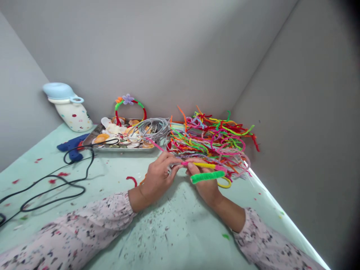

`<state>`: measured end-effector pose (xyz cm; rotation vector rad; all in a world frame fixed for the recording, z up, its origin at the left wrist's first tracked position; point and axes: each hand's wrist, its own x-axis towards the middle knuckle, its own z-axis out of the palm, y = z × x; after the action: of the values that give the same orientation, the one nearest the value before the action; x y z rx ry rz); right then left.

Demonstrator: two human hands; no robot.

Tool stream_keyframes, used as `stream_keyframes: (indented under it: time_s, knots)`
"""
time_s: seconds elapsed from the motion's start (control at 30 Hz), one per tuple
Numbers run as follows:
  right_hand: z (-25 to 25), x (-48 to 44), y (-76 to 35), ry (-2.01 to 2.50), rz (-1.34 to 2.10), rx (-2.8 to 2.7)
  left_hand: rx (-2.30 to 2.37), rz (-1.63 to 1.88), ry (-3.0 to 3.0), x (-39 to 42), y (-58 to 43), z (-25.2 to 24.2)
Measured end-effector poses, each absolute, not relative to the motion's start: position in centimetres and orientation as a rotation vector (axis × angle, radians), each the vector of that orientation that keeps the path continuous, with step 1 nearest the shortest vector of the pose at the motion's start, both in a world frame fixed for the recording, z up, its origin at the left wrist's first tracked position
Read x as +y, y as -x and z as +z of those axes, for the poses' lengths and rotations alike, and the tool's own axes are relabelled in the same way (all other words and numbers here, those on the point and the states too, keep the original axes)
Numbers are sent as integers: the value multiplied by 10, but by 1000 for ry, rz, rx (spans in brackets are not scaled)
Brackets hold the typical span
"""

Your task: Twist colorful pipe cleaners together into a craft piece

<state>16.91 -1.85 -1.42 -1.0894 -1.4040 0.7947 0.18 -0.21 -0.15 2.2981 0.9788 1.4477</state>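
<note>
My left hand point(157, 176) pinches the end of a thin band wrapped in pink and yellow pipe cleaner point(202, 164), fingers closed on it. My right hand point(205, 185) grips the same band further right, and a thick green pipe cleaner point(208, 176) lies across its fingers. A yellow loop point(225, 184) shows just under the right hand. Both hands sit at the near edge of a big heap of coloured pipe cleaners point(210, 137) on the pale green table point(168, 232).
A metal tray point(97, 137) of shells and grey hoops point(152, 129) stands behind, with a decorated headband point(131, 103) upright at its back. A blue glue gun point(71, 144) and black cable point(56, 183) lie at left, beside a white spotted jug point(70, 108). Grey walls enclose the table.
</note>
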Motion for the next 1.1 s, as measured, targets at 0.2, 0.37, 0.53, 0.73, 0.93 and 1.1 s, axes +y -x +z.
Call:
stream_keyframes:
  time_s: [0.2, 0.37, 0.53, 0.73, 0.93, 1.1]
  knots:
    - [-13, -19, -167, 1076, 823, -1362, 1062, 1461, -2243, -5, -3, 2]
    - [-16, -19, -167, 1059, 842, -1352, 1032, 1429, -2201, -6, -2, 5]
    - [-10, -21, -169, 1088, 852, -1417, 1119, 1350, -2202, -9, -4, 5]
    - [-9, -19, -170, 1086, 825, -1455, 1144, 1305, -2181, -8, -5, 6]
    - [-9, -17, -167, 1084, 850, -1454, 1189, 1292, -2113, -4, -5, 5]
    - [-8, -16, -167, 1079, 850, -1447, 1211, 1272, -2067, -4, -6, 8]
